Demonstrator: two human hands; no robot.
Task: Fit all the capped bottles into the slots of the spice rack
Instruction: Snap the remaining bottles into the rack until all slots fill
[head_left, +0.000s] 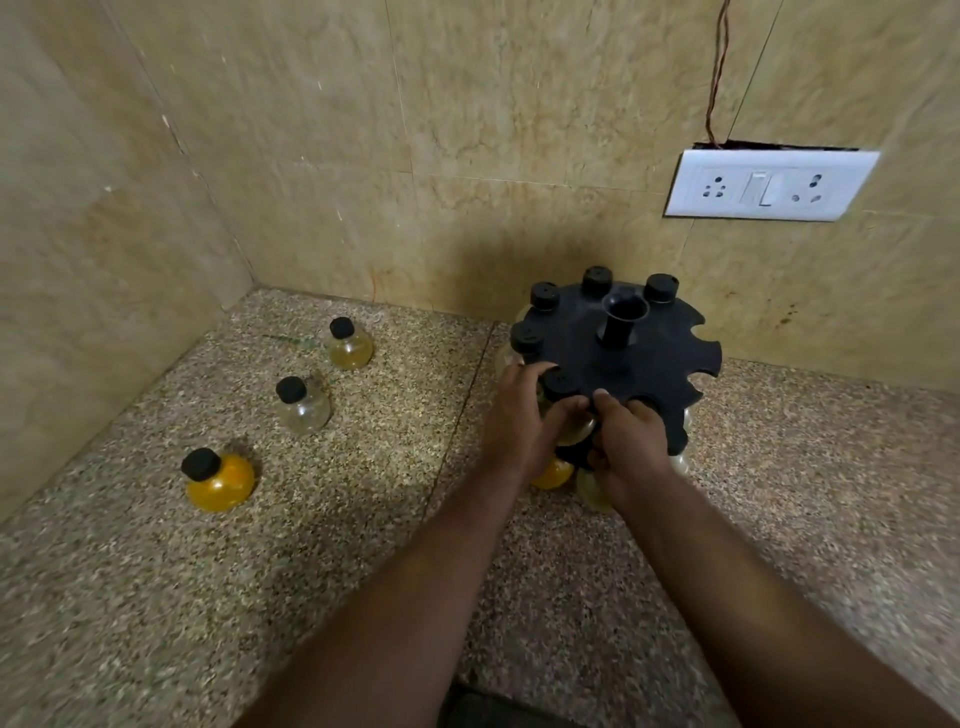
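A black round spice rack (631, 358) with notched slots stands near the back wall. Several black-capped bottles hang in its left and rear slots. My left hand (524, 421) grips a capped bottle (561, 384) seated at the rack's near-left edge. My right hand (631, 447) holds the rack's front rim, thumb on top. Lower bottles, one orange (553, 474), show under my hands. Three loose capped bottles stand on the counter to the left: an orange one (221, 480), a clear one (302, 405) and a pale yellow one (350, 344).
The speckled stone counter (363, 519) meets tiled walls at the left and back, forming a corner. A white socket and switch plate (769, 184) hangs on the back wall above the rack, with a thin wire (719, 73) running up.
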